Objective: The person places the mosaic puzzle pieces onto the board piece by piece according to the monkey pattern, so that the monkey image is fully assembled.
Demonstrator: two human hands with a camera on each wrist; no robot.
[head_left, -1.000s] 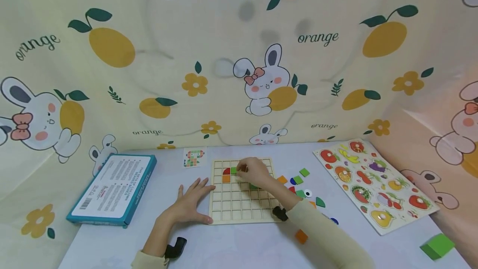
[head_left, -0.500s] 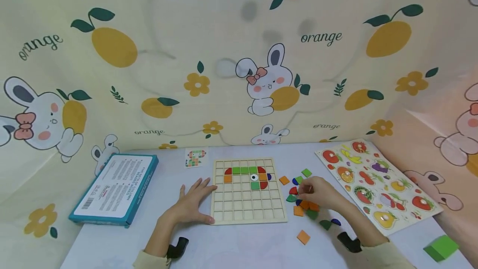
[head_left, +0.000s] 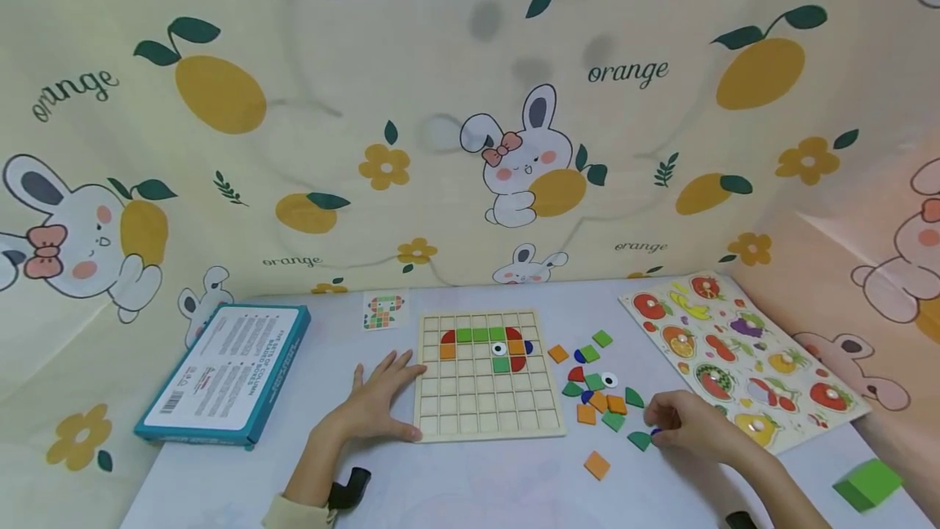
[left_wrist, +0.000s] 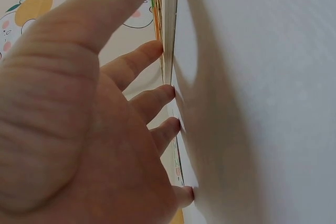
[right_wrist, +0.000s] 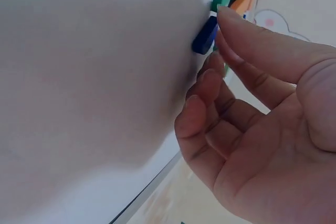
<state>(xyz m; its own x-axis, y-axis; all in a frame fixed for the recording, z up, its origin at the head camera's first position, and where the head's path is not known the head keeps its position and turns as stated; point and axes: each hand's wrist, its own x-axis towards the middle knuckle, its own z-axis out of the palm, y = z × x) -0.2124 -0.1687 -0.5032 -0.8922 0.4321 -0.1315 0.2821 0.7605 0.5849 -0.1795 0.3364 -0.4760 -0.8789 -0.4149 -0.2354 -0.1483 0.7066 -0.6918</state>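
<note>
My left hand (head_left: 378, 406), fingers spread, touched the pale wooden grid board (head_left: 455, 404); my right hand (head_left: 693, 428) curled at the blue half-round piece (right_wrist: 205, 36) on the white table (head_left: 477, 484), whether pinching it I couldn't tell.

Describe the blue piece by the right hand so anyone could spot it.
Start at the grid board, then look right to the loose tiles. At their right edge is the blue piece, the only blue one beside the right hand.
</note>
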